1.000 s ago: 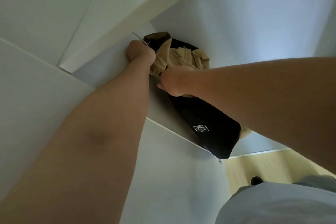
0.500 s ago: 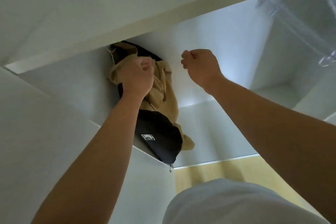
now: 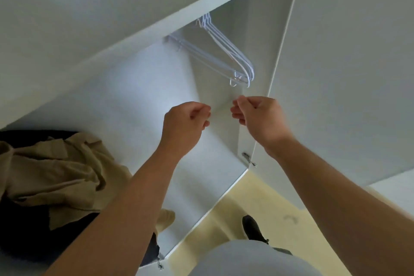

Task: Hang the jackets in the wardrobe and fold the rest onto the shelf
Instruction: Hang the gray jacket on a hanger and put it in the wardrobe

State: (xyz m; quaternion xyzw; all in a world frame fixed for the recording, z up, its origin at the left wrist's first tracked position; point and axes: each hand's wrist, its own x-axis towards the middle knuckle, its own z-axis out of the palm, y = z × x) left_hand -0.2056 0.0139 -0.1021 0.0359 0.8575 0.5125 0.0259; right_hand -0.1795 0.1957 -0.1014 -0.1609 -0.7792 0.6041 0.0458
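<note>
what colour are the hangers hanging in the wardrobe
White. The thin wire hangers show best in the head view, the only view here.

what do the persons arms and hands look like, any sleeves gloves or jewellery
The left forearm and right forearm are bare to the frame edge, no sleeve in view. The left hand and right hand wear no gloves; no ring, watch or bracelet shows. A grey garment covers the torso.

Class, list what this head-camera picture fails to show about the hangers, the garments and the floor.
- Head view: the white hangers: hooks and rail hidden behind the wardrobe's top panel.
- Head view: the tan jacket and the black garment under it: cut off by the left edge, covered by the left forearm.
- Head view: the black shoe: partly hidden by the grey shirt.
</note>
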